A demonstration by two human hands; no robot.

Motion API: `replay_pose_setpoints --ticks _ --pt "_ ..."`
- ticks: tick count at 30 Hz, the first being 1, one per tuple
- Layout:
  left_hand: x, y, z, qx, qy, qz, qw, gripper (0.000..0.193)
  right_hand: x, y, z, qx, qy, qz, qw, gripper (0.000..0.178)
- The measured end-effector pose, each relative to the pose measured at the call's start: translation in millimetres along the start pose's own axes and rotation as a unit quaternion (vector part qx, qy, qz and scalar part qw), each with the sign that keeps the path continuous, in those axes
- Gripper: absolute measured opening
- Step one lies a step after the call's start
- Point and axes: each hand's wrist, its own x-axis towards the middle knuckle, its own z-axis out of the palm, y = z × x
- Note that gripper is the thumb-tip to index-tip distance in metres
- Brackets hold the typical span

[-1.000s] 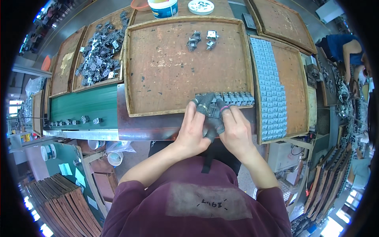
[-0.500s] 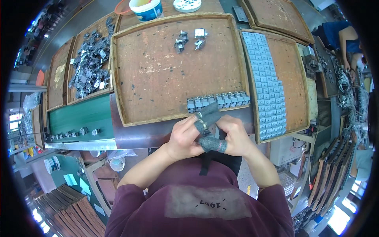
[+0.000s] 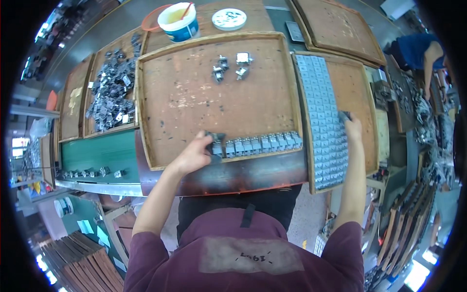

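My left hand [image 3: 195, 155], with dark covers on its fingertips, is at the left end of a row of small grey-blue and metal parts [image 3: 265, 144]. Its fingers close on a part of that kind [image 3: 217, 146], touching or nearly touching the row. The row lies along the near edge of a large wooden tray [image 3: 180, 112]. My right hand [image 3: 353, 127] reaches over the right-hand tray [image 3: 362, 102], fingertips closed at the upper edge of a block of grey-blue parts [image 3: 321, 112]. Whatever its fingers hold is hidden.
Several loose metal parts [image 3: 242, 59] lie at the tray's far side. A heaped tray of parts [image 3: 111, 92] stands left, above a green surface [image 3: 97, 152] with several more. Behind are a tub [image 3: 178, 22] and a white lid [image 3: 229, 19]. A co-worker [image 3: 422, 53] bends at far right.
My hands were together in front of me over a small part. They have separated: the left went to the row's left end, the right out to the right-hand tray.
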Motion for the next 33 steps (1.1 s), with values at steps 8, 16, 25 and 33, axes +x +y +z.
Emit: replay_pose_setpoints --ticks 8,16,25,33 --pt "30 19 -27 0.084 -0.136 0.1 0.982 0.061 -3 -3 2 0.228 -0.03 0.081 0.97 0.026" --pt "132 64 -24 0.289 0.416 0.017 0.862 0.068 -42 -46 -7 0.531 0.053 0.031 0.845 0.022" --pt "123 14 -33 0.228 0.393 0.127 0.882 0.025 -141 -124 5 0.488 -0.063 -0.066 0.868 0.031" --pt "-2 58 -4 -0.135 0.213 0.131 0.959 0.033 -209 -190 14 0.513 -0.199 -0.089 0.831 0.032"
